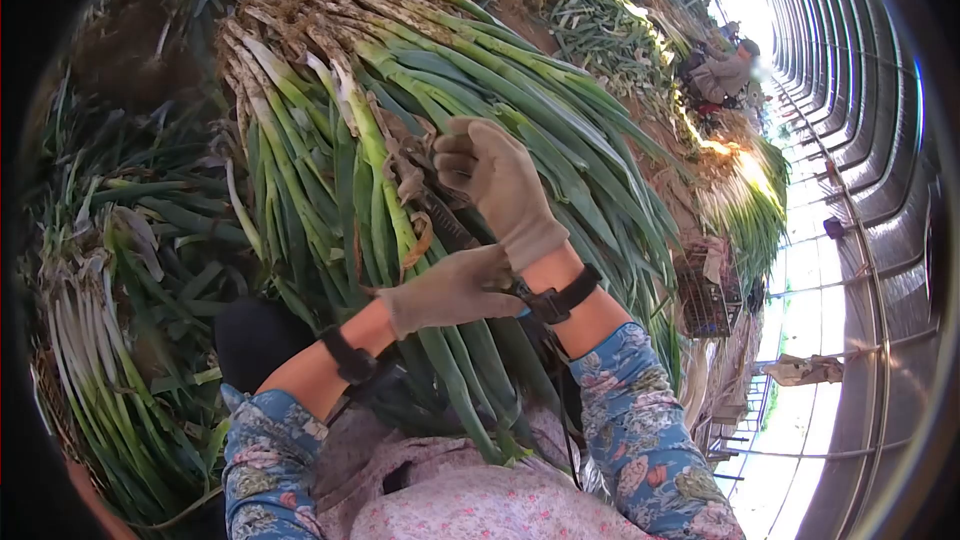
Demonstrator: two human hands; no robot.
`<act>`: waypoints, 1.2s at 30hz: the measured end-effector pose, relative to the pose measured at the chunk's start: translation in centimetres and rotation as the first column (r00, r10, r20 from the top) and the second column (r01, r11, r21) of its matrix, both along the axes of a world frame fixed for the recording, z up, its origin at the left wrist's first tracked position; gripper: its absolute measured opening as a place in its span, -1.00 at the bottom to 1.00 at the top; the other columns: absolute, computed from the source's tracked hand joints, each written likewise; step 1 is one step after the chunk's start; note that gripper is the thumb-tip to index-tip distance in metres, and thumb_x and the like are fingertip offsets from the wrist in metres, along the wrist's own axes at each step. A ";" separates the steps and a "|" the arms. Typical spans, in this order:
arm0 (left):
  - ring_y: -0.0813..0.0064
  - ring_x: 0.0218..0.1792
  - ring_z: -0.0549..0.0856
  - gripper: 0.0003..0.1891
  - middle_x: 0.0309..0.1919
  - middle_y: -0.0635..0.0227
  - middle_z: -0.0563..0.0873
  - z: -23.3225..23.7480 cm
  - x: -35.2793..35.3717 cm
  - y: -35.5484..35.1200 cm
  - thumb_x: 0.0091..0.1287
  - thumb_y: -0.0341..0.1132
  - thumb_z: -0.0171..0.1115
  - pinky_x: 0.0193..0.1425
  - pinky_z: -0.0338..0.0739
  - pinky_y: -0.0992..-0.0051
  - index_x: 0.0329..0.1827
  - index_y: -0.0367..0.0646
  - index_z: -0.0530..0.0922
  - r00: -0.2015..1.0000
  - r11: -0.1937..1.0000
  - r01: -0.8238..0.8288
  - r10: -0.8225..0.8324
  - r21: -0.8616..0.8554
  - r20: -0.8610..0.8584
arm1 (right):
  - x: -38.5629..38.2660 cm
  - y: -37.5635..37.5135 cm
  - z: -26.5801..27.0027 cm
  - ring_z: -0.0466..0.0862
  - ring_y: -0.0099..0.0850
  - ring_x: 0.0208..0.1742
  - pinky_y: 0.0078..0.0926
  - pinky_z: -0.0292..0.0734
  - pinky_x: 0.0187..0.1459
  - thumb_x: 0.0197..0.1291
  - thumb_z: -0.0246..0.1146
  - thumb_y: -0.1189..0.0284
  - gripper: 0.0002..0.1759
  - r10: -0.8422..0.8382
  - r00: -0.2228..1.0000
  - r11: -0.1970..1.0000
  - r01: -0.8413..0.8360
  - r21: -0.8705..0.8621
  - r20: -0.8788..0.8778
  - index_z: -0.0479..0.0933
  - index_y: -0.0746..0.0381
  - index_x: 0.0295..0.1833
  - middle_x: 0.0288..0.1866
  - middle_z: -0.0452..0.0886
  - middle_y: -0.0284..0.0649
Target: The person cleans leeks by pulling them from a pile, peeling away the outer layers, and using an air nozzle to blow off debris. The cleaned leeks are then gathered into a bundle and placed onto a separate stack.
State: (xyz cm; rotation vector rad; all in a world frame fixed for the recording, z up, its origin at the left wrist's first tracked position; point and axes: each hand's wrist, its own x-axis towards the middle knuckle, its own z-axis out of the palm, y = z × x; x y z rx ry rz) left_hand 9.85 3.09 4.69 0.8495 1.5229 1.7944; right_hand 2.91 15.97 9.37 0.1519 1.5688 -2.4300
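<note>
Okay, large heap of long-leaved green onions with pale stems and brown roots [560,130] is the landmark: it spreads in front of the person, roots at the far end, leaf tips running back to the pink floral apron [460,515] at its near end.

Both hands are over the heap's near half. Right hand in a tan fabric work glove [490,180] is raised above the leaves, fingers bent loosely toward the palm; palm partly hidden, cannot tell if anything is inside. Left hand in a matching tan glove [445,290] crosses over the same leaves, fingers at the right wrist beside a black wrist strap with a boxy case [565,298]; fingertips partly covered, cannot tell if they grip it. Second black strap [347,355] on the left wrist. Sleeves are blue floral cloth [640,440].

Left of the heap, near the person: smaller bunch of onions with whitish stems [95,330]. Right of the heap: dark slatted crate [705,290], sunlit green onion pile [750,190], and farther off another person in greyish clothing [720,75], bent over. Arched tunnel frame [850,90] beyond, same side.
</note>
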 end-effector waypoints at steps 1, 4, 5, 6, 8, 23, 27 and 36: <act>0.52 0.12 0.65 -0.57 0.09 0.30 0.70 0.1 -0.5 -1.5 0.45 -0.33 0.30 0.26 0.55 0.41 0.32 -0.29 0.49 0.994 0.989 -0.070 0.059 -0.129 -0.094 | -0.1 0.0 0.3 0.70 -0.39 -0.16 -0.42 0.65 -0.10 0.49 0.11 0.33 -0.70 -0.023 0.999 0.987 0.027 0.159 -0.027 0.54 0.30 0.14 -0.13 0.68 -0.18; 0.58 -0.15 0.68 -0.65 -0.14 0.40 0.72 -1.3 -3.3 -5.6 0.45 -0.35 0.25 0.04 0.58 0.52 0.25 -0.25 0.55 0.867 0.872 -0.489 0.484 0.011 0.120 | -1.0 0.4 -1.8 0.69 -0.47 -0.17 -0.52 0.60 -0.12 0.38 0.22 0.33 -0.75 0.022 1.000 0.895 -0.014 0.445 -0.012 0.58 0.26 0.04 -0.19 0.68 -0.28; 0.61 -0.20 0.68 -0.69 -0.18 0.41 0.72 -1.6 -4.4 -6.4 0.47 -0.34 0.22 0.00 0.58 0.55 0.21 -0.24 0.57 0.738 0.742 -0.667 0.643 0.071 0.205 | -1.0 0.4 -2.7 0.69 -0.48 -0.18 -0.55 0.59 -0.14 0.35 0.24 0.33 -0.75 0.045 0.998 0.859 -0.022 0.512 -0.033 0.59 0.26 0.00 -0.22 0.68 -0.31; 0.62 -0.18 0.69 -0.71 -0.17 0.42 0.72 -1.8 -5.3 -7.3 0.49 -0.32 0.18 0.00 0.58 0.55 0.20 -0.21 0.57 0.711 0.728 -0.683 0.645 0.057 0.280 | -1.4 0.1 -3.9 0.71 -0.31 -0.10 -0.44 0.59 -0.08 0.23 0.35 0.31 -0.64 0.159 0.982 0.722 -0.044 0.690 -0.104 0.55 0.26 0.07 -0.16 0.69 -0.23; 0.64 -0.15 0.71 -0.75 -0.17 0.46 0.73 -1.7 -6.4 -8.9 0.54 -0.29 0.10 0.01 0.58 0.55 0.18 -0.15 0.58 0.640 0.699 -0.714 0.639 0.024 0.427 | -0.8 -1.8 -3.8 0.70 -0.17 -0.02 -0.34 0.60 -0.03 0.14 0.41 0.27 -0.51 0.268 0.921 0.321 0.193 0.927 -0.285 0.51 0.25 0.13 -0.08 0.69 -0.14; 0.63 -0.24 0.68 -0.76 -0.20 0.45 0.74 -2.9 -6.5 -7.4 0.55 -0.27 0.10 -0.05 0.57 0.52 0.13 -0.14 0.61 0.643 0.722 -0.692 0.613 0.007 0.459 | 0.8 -0.7 -5.0 0.58 0.02 0.26 -0.20 0.47 0.27 0.04 0.48 0.35 -0.20 0.529 0.833 0.147 0.101 0.984 -0.164 0.33 0.28 0.40 0.21 0.60 0.06; 0.61 -0.24 0.69 -0.76 -0.22 0.45 0.73 -2.9 -6.8 -7.7 0.55 -0.28 0.10 -0.07 0.58 0.52 0.14 -0.14 0.60 0.621 0.693 -0.721 0.631 0.021 0.465 | 1.1 -1.2 -3.5 0.68 -0.07 0.13 -0.16 0.55 0.20 0.11 0.43 0.37 -0.34 0.426 0.850 0.337 0.168 0.926 -0.309 0.40 0.34 0.30 0.11 0.65 0.05; 0.59 -0.17 0.65 -0.76 -0.18 0.45 0.68 -2.9 -6.1 -7.2 0.53 -0.29 0.11 0.03 0.57 0.48 0.13 -0.17 0.58 0.567 0.642 -0.764 0.714 -0.060 0.411 | 9.5 2.6 4.2 0.67 -0.34 -0.18 -0.33 0.62 -0.02 0.44 0.11 0.12 -0.49 0.263 0.944 0.965 -0.259 -0.046 0.199 0.39 0.27 0.29 -0.14 0.62 -0.20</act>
